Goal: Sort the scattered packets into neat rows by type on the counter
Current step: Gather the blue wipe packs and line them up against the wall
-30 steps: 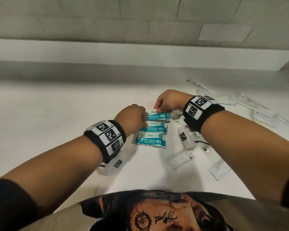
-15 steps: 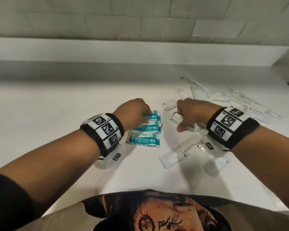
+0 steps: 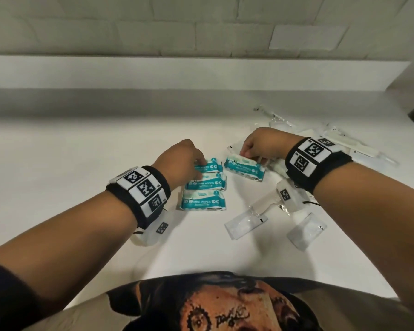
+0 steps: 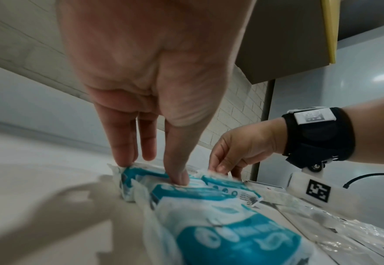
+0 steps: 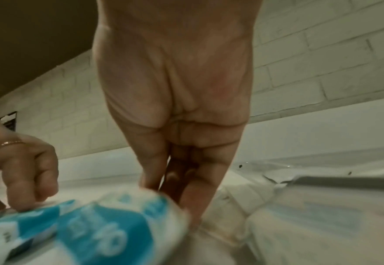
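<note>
Three teal-and-white mini wipes packets lie in a column on the white counter (image 3: 81, 151): top (image 3: 210, 163), middle (image 3: 207, 182), bottom (image 3: 202, 201). My left hand (image 3: 201, 161) holds the top one, fingers at its far edge and thumb on its near side; the left wrist view shows this grip (image 4: 150, 170). A fourth wipes packet (image 3: 245, 168) lies tilted just right of the column's top. My right hand (image 3: 246, 154) pinches its far edge, and the right wrist view shows the fingertips (image 5: 193, 200) on the blurred packet (image 5: 109, 229).
Two clear sachets (image 3: 245, 222) (image 3: 306, 231) lie near the front right. A heap of long clear-wrapped items (image 3: 344, 142) fills the back right. A low white upstand (image 3: 201, 72) runs along the wall. The counter's front edge is at my body.
My right hand left the column, went right over the clear sachets, and now holds a fourth wipes packet beside the column's top. My left hand stayed on the top packet.
</note>
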Demonstrator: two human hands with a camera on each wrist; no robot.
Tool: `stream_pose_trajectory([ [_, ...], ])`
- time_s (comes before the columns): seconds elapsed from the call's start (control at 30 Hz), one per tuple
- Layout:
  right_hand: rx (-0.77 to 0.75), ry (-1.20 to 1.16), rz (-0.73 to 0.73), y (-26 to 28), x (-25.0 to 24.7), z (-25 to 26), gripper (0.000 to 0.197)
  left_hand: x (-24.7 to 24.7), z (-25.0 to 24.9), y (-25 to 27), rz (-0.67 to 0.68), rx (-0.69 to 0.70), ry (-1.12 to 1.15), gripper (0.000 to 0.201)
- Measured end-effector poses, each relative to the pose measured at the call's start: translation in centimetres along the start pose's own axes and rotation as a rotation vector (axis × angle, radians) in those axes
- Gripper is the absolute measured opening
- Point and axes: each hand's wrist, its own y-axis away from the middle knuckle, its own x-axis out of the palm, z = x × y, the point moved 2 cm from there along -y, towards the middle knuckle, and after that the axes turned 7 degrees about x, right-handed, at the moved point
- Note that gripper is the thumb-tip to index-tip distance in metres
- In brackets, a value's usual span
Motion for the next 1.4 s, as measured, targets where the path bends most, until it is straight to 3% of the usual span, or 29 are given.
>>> stream_pose_trajectory([
  [0.23,-0.012,0.353,0.003,0.3,1.3,1.3,0.045,0.1,0.1,-0.2,0.023,0.018,-0.035,0.037],
  [0.4,-0.169,0.157,-0.176,-1.5,-0.2,4.6,0.050,-0.1,-0.3,0.1,0.006,0.045,-0.131,0.037],
  [0.5,-0.245,0.179,-0.124,-3.1,1.4,6.7,0.054,-0.4,-0.9,0.4,-0.018,0.090,-0.259,0.037],
  [0.6,-0.255,0.104,-0.001,-3.5,2.2,6.9,0.051,-0.6,-0.8,0.5,-0.016,0.090,-0.240,0.038],
  [0.7,-0.274,0.091,-0.070,-2.2,0.6,5.4,0.045,-0.3,-0.4,0.4,0.022,0.086,-0.183,0.037],
  [0.83,-0.143,0.137,-0.227,0.6,-2.9,0.7,0.030,0.1,-0.1,0.0,0.072,0.062,-0.124,0.034],
  [0.9,-0.013,0.268,-0.170,2.2,-3.6,-1.7,0.025,0.0,0.0,-0.1,0.080,0.061,-0.132,0.033],
  [1.0,0.137,0.435,0.007,3.9,-2.2,-4.2,0.053,-0.1,0.1,-0.2,0.083,0.046,-0.114,0.030],
  [1.1,0.168,0.495,-0.050,3.5,0.0,-5.5,0.076,-0.1,0.0,-0.2,0.091,0.038,-0.118,0.030],
  [1.23,0.057,0.278,-0.043,2.8,0.0,-4.0,0.063,-0.2,-0.2,-0.1,0.096,0.039,-0.127,0.031],
  [1.4,-0.086,-0.155,0.244,1.9,0.8,-1.3,0.021,-0.3,-0.4,-0.2,0.099,0.045,-0.144,0.033],
])
